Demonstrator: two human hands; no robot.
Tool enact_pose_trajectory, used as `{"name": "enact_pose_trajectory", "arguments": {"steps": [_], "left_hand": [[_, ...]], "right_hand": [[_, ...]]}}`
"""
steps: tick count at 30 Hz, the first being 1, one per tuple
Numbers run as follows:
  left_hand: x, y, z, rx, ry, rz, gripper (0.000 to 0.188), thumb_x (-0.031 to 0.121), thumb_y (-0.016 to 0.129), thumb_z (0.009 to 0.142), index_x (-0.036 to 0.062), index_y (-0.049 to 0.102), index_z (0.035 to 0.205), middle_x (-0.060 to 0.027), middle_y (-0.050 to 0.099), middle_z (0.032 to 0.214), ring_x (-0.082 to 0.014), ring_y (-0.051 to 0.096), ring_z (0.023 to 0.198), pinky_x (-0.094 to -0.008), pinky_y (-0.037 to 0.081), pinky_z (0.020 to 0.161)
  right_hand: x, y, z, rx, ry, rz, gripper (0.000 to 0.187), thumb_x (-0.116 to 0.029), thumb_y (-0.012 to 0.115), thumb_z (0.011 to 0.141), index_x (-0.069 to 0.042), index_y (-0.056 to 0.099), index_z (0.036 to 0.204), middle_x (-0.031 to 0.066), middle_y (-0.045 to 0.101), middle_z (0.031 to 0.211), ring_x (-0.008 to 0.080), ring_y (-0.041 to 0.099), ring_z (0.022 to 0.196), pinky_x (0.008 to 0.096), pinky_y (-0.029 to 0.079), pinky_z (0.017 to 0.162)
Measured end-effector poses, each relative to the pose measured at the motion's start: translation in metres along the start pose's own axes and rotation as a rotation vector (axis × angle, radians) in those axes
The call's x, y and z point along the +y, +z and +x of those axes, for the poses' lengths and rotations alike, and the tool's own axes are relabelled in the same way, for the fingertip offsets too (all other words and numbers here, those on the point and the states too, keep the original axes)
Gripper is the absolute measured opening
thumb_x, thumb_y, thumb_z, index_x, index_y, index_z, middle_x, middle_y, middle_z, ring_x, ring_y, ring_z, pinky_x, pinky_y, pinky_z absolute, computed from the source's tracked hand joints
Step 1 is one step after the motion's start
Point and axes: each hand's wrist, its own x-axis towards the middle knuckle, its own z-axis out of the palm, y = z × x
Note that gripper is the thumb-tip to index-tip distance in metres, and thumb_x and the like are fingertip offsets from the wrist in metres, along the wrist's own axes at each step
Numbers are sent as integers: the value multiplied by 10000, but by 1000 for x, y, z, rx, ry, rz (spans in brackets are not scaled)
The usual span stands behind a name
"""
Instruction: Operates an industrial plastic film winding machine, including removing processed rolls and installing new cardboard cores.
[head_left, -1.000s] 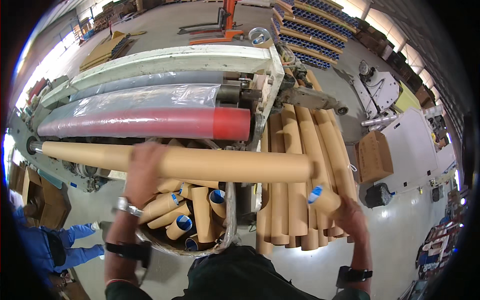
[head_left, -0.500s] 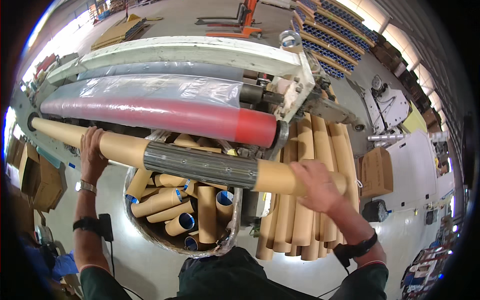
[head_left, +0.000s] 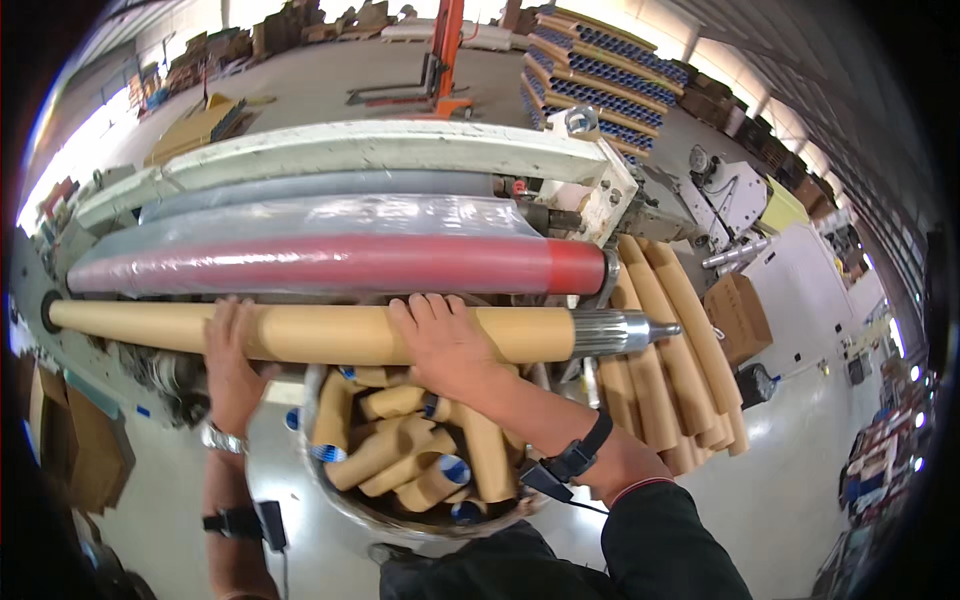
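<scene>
A long brown cardboard tube (head_left: 345, 334) surrounds a metal shaft, with no gap showing along its length. The shaft's grooved end (head_left: 606, 332) sticks out bare at the right and tapers to a narrow tip. My left hand (head_left: 234, 355) grips the tube left of the middle, fingers over its top. To the right, my right hand (head_left: 445, 345) is wrapped over the same tube. Just behind lies a red roll (head_left: 400, 266) under clear plastic film, its right end uncovered. The tube's left end meets a dark round holder (head_left: 50, 312) on the machine.
Below the tube stands a round bin (head_left: 330, 500) of short cardboard tube pieces. Long cardboard tubes (head_left: 690, 340) lean at the right, near a cardboard box (head_left: 738, 318). A white machine beam (head_left: 380, 140) crosses behind the rolls. Farther back are an orange lifter (head_left: 447, 60) and stacked tubes (head_left: 600, 85).
My right hand has moved left along the shaft with the right tube section. The dark gap between sections has closed, and the shaft's right end is now bare. The view has shifted.
</scene>
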Motion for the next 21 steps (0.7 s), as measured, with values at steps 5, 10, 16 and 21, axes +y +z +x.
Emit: {"name": "enact_pose_trajectory", "arguments": {"steps": [5, 10, 16, 21], "left_hand": [[-51, -46, -120, -79, -52, -459, 788, 73, 795, 591, 81, 452, 1301, -174, 460, 1330, -377, 425, 1236, -438, 381, 1014], [-163, -88, -253, -264, -469, -589, 636, 141, 777, 685, 108, 497, 1255, -149, 508, 1266, -309, 579, 1062, -387, 492, 876], [-333, -130, -290, -9, -691, -507, 588, 77, 762, 697, 90, 514, 1229, -114, 560, 1182, -237, 632, 936, -322, 519, 788], [-484, -148, -273, 133, -704, -389, 588, 44, 751, 701, 84, 511, 1236, -111, 556, 1195, -235, 612, 960, -326, 509, 821]], "right_hand": [[-88, 0, 54, 58, 20, -23, 801, -311, 788, 626, -29, 418, 1278, 148, 492, 1209, 303, 462, 1138, 470, 335, 964], [-179, 20, 129, -83, 106, 39, 843, -343, 798, 627, -39, 393, 1301, 150, 492, 1174, 319, 466, 1103, 453, 350, 953], [-310, 38, 255, -237, 32, 65, 860, -357, 786, 651, -20, 368, 1324, 149, 513, 1129, 314, 512, 1041, 396, 409, 909], [-412, 56, 359, -277, -45, 103, 847, -369, 777, 662, 8, 373, 1304, 161, 537, 1061, 321, 542, 974, 396, 433, 858]]}}
